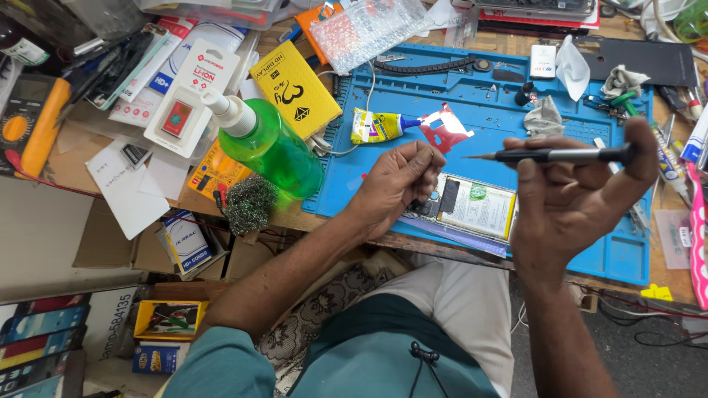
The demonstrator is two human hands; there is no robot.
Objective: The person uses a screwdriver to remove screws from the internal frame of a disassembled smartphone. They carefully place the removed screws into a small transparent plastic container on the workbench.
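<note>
Screwdriver [560,155] sits in my right hand [571,203], fingers wrapped round the black handle, thumb pressed on the cap end, tip pointing left toward my other hand. Left hand [394,184] is curled shut, fingertips pinched on sth small. Can't tell what, too tiny to see. Both hands hover above the opened phone [472,206], which lies near the front edge of the blue mat [442,96], back off, battery showing.

Behind my left hand, mid-mat, lie a yellow glue tube [376,125] w/ blue nozzle and a red film piece [442,127] just beside it. Green bottle [269,144] w/ white spout lies tipped at the mat's left edge, steel wool ball [249,203] in front of it at the desk's front edge. Yellow box [295,88] sits behind the bottle.

Risks as I judge them: whatever's in my left pinch could slip and drop into my lap or the clutter below, since the hands are right over the front edge. Sharp tip is close to my left fingers and above the battery; a slip could poke either.
</note>
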